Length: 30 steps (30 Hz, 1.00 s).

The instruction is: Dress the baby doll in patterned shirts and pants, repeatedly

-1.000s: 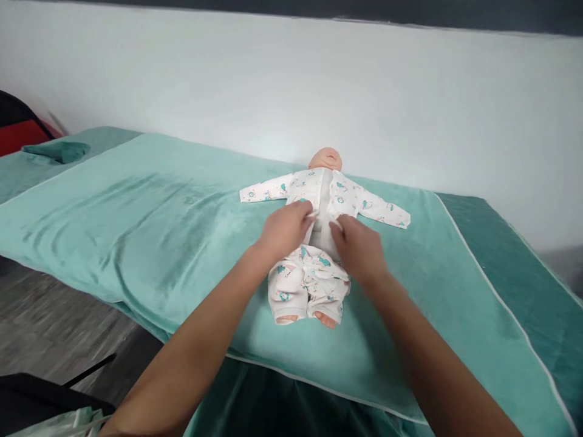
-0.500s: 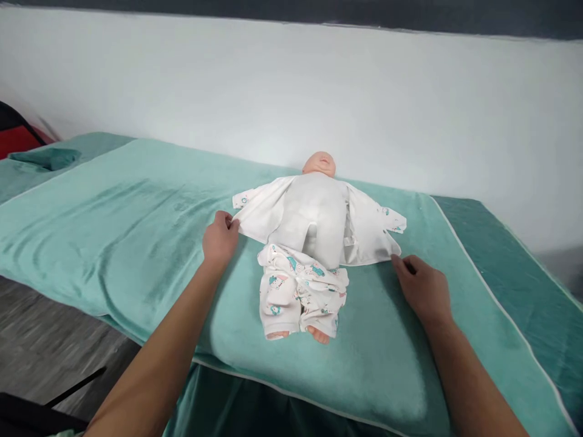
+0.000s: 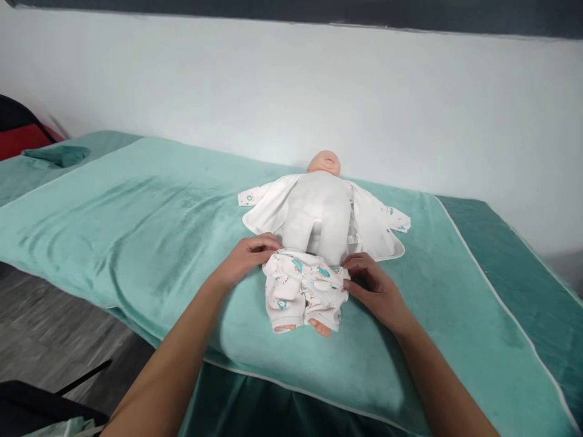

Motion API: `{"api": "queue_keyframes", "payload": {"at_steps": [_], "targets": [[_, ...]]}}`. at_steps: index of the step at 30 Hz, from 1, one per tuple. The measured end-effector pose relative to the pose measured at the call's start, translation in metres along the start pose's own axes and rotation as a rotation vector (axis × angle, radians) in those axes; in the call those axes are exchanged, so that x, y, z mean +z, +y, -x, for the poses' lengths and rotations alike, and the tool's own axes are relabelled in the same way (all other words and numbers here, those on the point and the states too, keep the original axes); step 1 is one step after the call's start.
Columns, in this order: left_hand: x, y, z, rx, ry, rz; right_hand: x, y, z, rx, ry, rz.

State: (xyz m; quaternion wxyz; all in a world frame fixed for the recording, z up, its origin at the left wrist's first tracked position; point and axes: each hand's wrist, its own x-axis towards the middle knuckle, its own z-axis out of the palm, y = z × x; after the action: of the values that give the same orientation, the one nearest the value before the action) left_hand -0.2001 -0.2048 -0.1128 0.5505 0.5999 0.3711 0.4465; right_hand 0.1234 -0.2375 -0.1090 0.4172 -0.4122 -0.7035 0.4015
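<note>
A baby doll lies on its back, head toward the wall, its body and upper legs covered in pale cloth. Its white baby jacket is spread open on both sides, with printed cuffs on the sleeves. Printed baby pants sit bunched round the lower legs, and the feet poke out below. My left hand is closed on the left end of the waistband. At the right end, my right hand pinches the waistband between thumb and fingers.
A green velvety cover with white piping lies over the bed. At the far left, the bed has a face hole, with a red and black chair behind. The white wall borders the far edge.
Both hands have let go of the jacket's lower corners and moved inward to the pants' waistband. The jacket's flaps now lie loose on the bed.
</note>
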Motion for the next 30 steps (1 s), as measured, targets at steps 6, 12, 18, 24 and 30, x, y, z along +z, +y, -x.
{"api": "queue_keyframes", "payload": {"at_steps": [6,12,18,24,30], "targets": [[-0.005,-0.007,0.005,-0.100,-0.097,0.023,0.003,0.006,-0.001,0.098,0.027,-0.020],[0.003,0.000,0.011,-0.215,-0.146,-0.016,0.007,0.007,-0.001,0.029,0.079,0.096],[0.006,0.001,0.006,0.019,-0.111,-0.050,0.015,0.003,-0.010,-0.225,0.287,0.356],[0.022,0.008,-0.014,0.154,0.234,-0.044,0.023,-0.003,-0.026,-0.110,0.409,0.196],[0.019,0.002,-0.067,0.225,0.414,-0.162,0.015,-0.005,-0.055,0.207,0.532,0.059]]}}
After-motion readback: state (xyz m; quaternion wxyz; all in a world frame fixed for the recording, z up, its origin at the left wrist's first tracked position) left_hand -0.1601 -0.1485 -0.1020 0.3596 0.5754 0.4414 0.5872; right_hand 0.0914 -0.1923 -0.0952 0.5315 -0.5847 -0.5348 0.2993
